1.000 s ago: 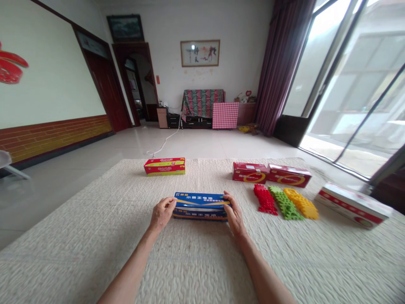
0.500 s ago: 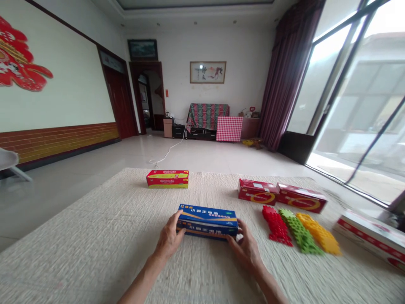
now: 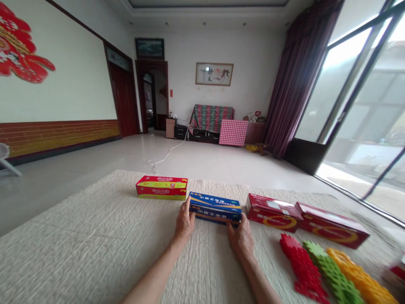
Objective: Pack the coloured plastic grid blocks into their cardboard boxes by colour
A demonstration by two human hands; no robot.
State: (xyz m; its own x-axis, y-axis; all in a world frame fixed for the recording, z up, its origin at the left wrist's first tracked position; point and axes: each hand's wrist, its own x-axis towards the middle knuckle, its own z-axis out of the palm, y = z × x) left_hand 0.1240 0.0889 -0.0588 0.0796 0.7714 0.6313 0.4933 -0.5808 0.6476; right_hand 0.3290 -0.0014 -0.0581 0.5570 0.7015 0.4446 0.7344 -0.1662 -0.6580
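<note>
A blue box (image 3: 215, 207) lies lengthwise between my two hands. My left hand (image 3: 185, 220) grips its left end, and my right hand (image 3: 242, 236) grips the right end. Just left of it and a little farther back sits a red and yellow-green box (image 3: 162, 188). A dark red box (image 3: 274, 212) stands close to the right of the blue one, with a second dark red box (image 3: 332, 224) beside it.
Red plastic pieces (image 3: 302, 268), green pieces (image 3: 335, 272) and yellow pieces (image 3: 363, 276) lie at the front right of the beige mat (image 3: 95, 228). A white and red box (image 3: 397, 270) is cut off at the right edge.
Both hands have moved the blue box forward, so it now sits nearer the row of other boxes. The view has shifted, and the boxes and plastic pieces at right appear larger and lower.
</note>
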